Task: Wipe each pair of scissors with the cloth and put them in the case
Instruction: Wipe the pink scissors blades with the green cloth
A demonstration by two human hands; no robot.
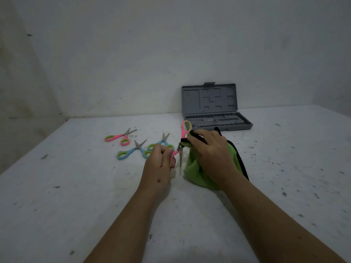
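Wide white table [76,196], speckled with dark flecks, backed by a pale wall [133,54]. Near the far edge, right of centre, grey case [218,120] lying open, lid propped upright against the wall, moulded tray bare.

Forward of the case, green cloth [197,173] with black trim, bunched and draped down to the surface. Right hand [210,150] on top of it, fingers curled, clutching the cloth's upper folds around part of the pink scissors [182,149]. Left hand [159,160] just beside, fingers clenched round the lower pink handle loop. Scissors spread wide apart: one handle loop sticking up toward the case past the right fingertips, one bare blade pointing down toward the surface between the two hands, the other blade hidden in the cloth.

Left of the hands, toward the far left corner, three more pairs lying flat on the surface: blue pair [133,150] nearest the left hand, second blue pair [161,142] partly behind the left knuckles, second pink pair [121,136] farthest out. All three with green-lined loops, blades slightly apart, pointing toward the far edge.
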